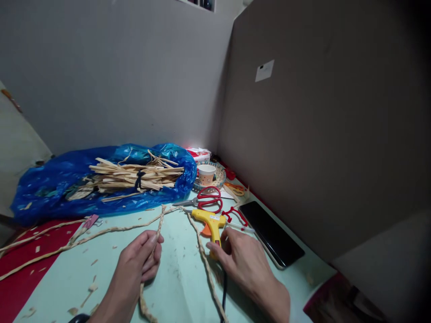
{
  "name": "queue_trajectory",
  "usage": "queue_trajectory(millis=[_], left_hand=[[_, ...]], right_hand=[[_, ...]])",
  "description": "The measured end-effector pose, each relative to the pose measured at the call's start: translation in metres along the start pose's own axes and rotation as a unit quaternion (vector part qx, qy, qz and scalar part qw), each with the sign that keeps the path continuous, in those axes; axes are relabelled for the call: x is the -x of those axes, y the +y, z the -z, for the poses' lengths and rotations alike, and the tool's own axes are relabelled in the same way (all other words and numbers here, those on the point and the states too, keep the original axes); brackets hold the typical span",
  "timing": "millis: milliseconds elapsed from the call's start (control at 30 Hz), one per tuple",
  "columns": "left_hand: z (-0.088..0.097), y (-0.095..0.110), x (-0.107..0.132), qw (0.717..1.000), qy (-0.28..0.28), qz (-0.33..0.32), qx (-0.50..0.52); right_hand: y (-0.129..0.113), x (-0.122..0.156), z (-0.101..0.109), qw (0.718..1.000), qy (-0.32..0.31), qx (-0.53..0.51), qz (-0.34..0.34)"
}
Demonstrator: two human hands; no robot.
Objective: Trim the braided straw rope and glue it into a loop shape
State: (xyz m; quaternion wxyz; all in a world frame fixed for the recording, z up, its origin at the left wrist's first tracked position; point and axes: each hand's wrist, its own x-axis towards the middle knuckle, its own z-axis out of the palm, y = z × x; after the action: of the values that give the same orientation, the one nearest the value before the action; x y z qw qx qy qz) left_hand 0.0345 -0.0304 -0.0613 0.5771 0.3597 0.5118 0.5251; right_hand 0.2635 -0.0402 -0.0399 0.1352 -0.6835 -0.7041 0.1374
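My left hand [143, 260] is closed round a braided straw cord [160, 226]. The cord's tip sticks up above my fingers, and its lower part hangs out below them. At the right, my right hand [240, 258] has its thumb and fingers about the handle of a yellow hot glue gun [210, 220], whose nozzle points left. Some of the fingers are hidden behind the palm. Another straw cord [203, 251] runs down the table between my hands, left of the glue gun. Just beyond the gun lie red-handled scissors [210, 204].
A bundle of dry straw strips [155, 177] lies on a blue plastic bag [60, 175] at the back left. A paper cup [206, 174] stands in a woven basket [220, 177]. A black phone [272, 233] lies right, near the wall. A long straw cord [111, 230] stretches left among scraps.
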Motion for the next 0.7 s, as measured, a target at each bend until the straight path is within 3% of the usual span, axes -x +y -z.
queue_trajectory(millis=[167, 400, 500, 700], left_hand=[[0.000, -0.002, -0.003, 1.000, -0.016, -0.015, 0.000], [0.004, -0.002, -0.003, 1.000, -0.002, -0.004, 0.009], [0.004, -0.001, -0.003, 1.000, 0.013, -0.004, 0.022], [0.007, -0.001, -0.005, 0.998, 0.031, -0.038, 0.040]], right_hand=[[-0.023, -0.007, -0.001, 0.999, 0.028, 0.003, -0.034], [-0.010, -0.005, 0.004, 0.986, 0.026, -0.158, -0.042], [-0.006, 0.001, 0.005, 0.956, 0.001, -0.288, -0.047], [-0.008, 0.035, 0.011, 0.856, -0.001, -0.515, -0.033]])
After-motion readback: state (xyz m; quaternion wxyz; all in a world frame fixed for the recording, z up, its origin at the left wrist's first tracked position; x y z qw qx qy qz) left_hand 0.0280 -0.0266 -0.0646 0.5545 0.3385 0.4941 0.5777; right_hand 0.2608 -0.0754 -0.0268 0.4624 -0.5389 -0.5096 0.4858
